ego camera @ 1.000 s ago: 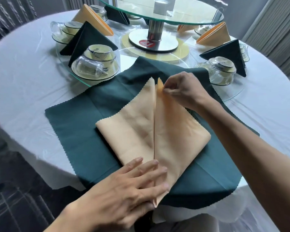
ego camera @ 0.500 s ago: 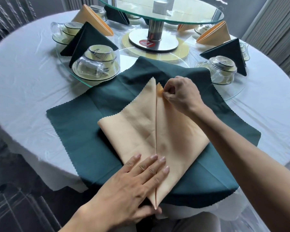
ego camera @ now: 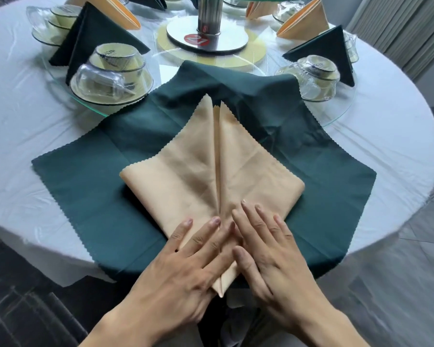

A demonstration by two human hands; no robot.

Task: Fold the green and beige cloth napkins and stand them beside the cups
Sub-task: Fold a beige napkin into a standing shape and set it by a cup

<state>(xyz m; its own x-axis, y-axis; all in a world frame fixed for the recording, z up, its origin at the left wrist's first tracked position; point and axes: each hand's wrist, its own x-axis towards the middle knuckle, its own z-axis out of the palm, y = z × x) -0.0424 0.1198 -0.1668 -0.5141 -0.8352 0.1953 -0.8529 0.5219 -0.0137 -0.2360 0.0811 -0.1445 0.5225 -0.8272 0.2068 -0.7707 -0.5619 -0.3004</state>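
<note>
Only readable thing here is a number on the round red sticker (ego camera: 197, 39) stuck to the silver base disc (ego camera: 206, 36) of the glass turntable's metal post. It's white digits on red, upside down from this side, and looks like "21". The upturned cups (ego camera: 115, 56) on the left and the one on the right (ego camera: 319, 67) have some dark print on their bottoms, but it's way too small and blurry to make out. Nothing written on the napkins.
</note>
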